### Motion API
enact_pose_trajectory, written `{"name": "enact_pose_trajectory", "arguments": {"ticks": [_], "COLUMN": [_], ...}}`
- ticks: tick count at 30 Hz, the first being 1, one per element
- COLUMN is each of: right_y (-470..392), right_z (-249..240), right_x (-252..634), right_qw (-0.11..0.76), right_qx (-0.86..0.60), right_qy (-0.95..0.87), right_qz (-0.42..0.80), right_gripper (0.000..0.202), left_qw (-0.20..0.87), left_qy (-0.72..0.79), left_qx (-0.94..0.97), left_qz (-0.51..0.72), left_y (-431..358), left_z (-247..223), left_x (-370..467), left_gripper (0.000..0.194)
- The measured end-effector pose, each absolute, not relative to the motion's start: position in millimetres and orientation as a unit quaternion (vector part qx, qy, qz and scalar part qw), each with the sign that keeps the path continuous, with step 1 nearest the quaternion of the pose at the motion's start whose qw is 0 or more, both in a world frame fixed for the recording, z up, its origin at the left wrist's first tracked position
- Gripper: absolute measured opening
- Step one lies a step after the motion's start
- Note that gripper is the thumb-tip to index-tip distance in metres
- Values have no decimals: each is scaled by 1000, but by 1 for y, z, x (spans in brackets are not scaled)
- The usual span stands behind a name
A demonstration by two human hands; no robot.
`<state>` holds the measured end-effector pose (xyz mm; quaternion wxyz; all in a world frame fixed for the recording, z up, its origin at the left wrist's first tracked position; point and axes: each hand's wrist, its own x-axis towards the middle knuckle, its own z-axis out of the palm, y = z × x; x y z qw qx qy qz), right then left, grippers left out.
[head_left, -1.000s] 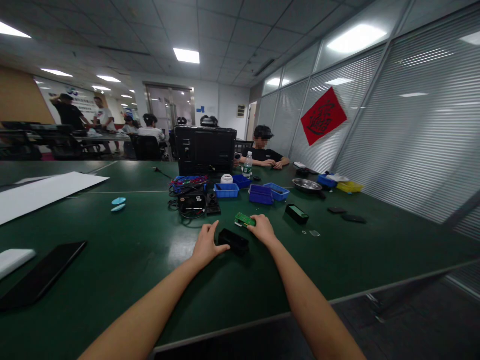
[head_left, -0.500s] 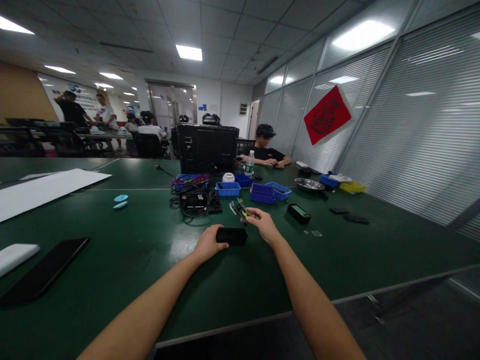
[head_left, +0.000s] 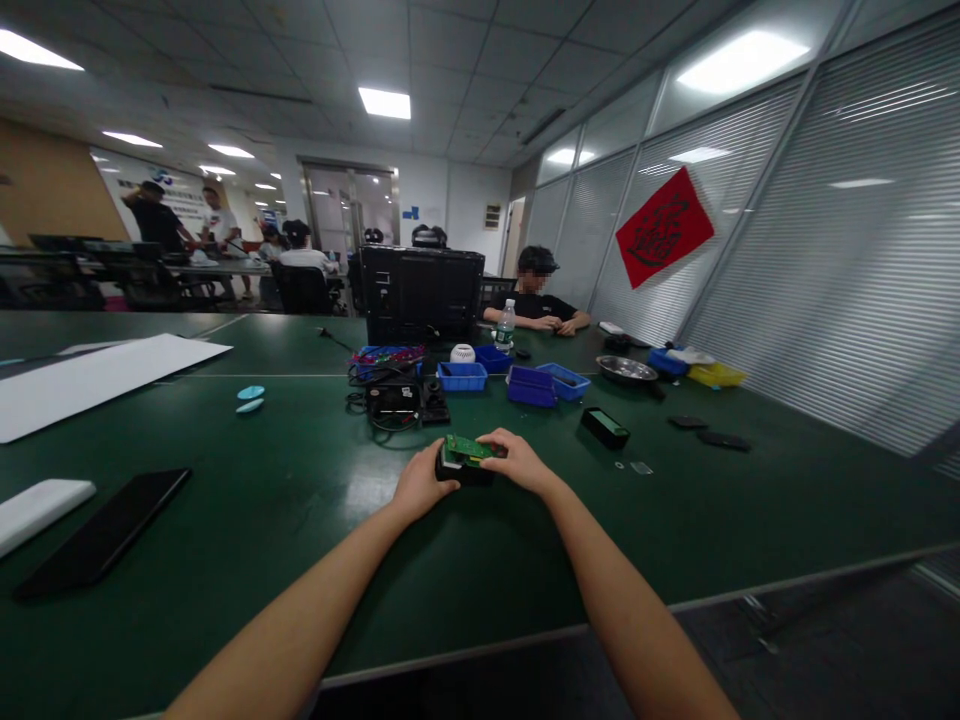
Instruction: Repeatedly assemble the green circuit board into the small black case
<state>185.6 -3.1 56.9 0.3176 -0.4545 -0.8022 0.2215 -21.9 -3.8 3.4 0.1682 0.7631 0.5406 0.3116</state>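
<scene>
My left hand [head_left: 422, 482] is closed round the left end of a black rectangular housing [head_left: 474, 478] on the green table. Between thumb and fingers, my right hand [head_left: 516, 460] grips a green circuit board [head_left: 466, 448]. The board lies tilted over the top of the housing, its left end raised. Whether any part of it sits inside the housing I cannot tell. A second black housing [head_left: 604, 428] with a green top rests to the right of my right hand. Close to it lie a small white ring [head_left: 619, 465] and a clear piece [head_left: 641, 467].
Behind my hands stand a black device with cables [head_left: 395, 400], a blue bin [head_left: 462, 377], a dark blue bin [head_left: 531, 386] and a water bottle [head_left: 505, 326]. A monitor [head_left: 422, 297] rises beyond. A metal bowl [head_left: 626, 369] is farther right. Across the table sits a person [head_left: 536, 300].
My right hand has brought the circuit board down and left, from behind the black housing to over its top. The left hand keeps its hold. The view has shifted slightly.
</scene>
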Motion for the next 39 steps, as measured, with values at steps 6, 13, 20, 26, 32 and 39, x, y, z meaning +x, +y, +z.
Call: {"name": "enact_pose_trajectory", "arguments": {"ticks": [6,13,20,26,32,39], "right_y": [-2,2,0,2,10,8], "right_z": [53,46,40,37,39,33], "right_x": [185,188,178,172,193,183], "right_qw": [304,292,243,220,211,262], "right_qx": [-467,-455,-488,-656,-747,-709], "right_qy": [-809,-814,-816,-714,-628,-654], "right_qz": [189,210,192,104,55,40], "right_gripper": [36,37,49,45,54,34], "left_qw": [167,166,155,169,177,181], "left_qy": [549,559,554,566,569,574], "left_qx": [761,754,738,708,711,713], "left_qz": [302,302,353,387,374,360], "left_y": [-5,-5,1,5,2,1], "left_z": [4,3,-5,-7,-3,-1], "left_x": [-22,-22,-25,-27,-27,-27], "left_gripper": [83,83,76,65,62,61]}}
